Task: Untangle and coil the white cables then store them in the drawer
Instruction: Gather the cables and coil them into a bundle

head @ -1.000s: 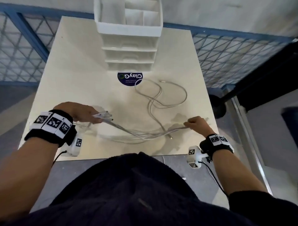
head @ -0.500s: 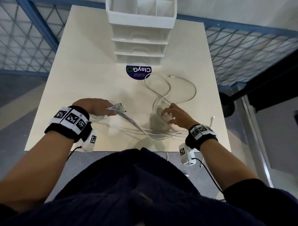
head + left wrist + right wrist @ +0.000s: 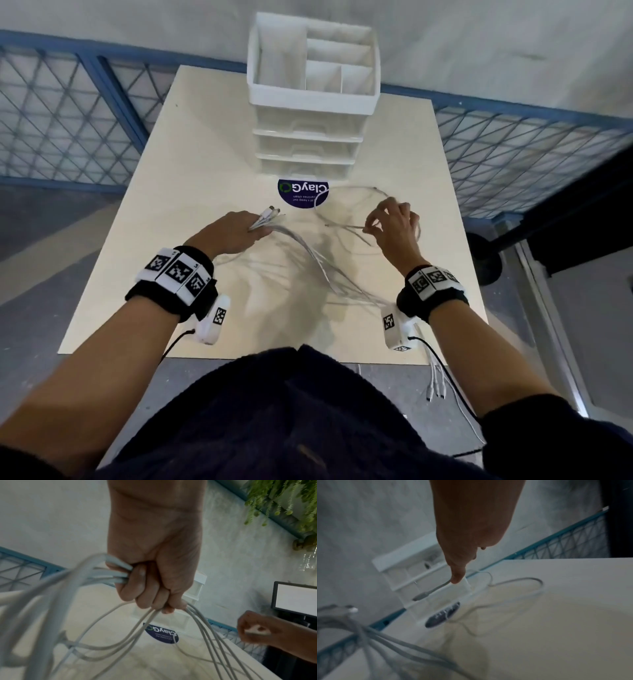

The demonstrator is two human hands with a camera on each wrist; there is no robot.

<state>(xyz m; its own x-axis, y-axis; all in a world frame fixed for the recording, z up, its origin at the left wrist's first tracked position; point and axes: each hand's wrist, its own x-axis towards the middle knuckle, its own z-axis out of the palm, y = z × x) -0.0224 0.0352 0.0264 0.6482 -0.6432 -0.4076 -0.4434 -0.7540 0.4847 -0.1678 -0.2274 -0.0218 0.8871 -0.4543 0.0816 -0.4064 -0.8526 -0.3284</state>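
Observation:
My left hand (image 3: 236,231) (image 3: 150,588) grips a bunch of white cables (image 3: 308,253) (image 3: 202,635) in a fist, with the plug ends (image 3: 270,219) sticking out toward the drawers. The strands sag from it across the table to the front right edge. My right hand (image 3: 390,226) (image 3: 458,574) is raised above the table and pinches the end of one white cable (image 3: 346,226) (image 3: 435,589), its plug pointing left. That cable's loop (image 3: 352,192) (image 3: 515,582) lies behind the hand. The white drawer unit (image 3: 308,150) (image 3: 412,574) stands at the table's back, all drawers closed.
A round dark-blue sticker (image 3: 303,197) lies in front of the drawers. An open divided tray (image 3: 313,65) tops the unit. Several cable plugs (image 3: 435,387) hang off the table's front right edge. Blue mesh fencing (image 3: 61,120) runs behind the cream table (image 3: 205,137).
My right hand let go of the strands at the front edge, moved back and up, and picked up one cable's end. My left hand lifted its bunch farther toward the drawers.

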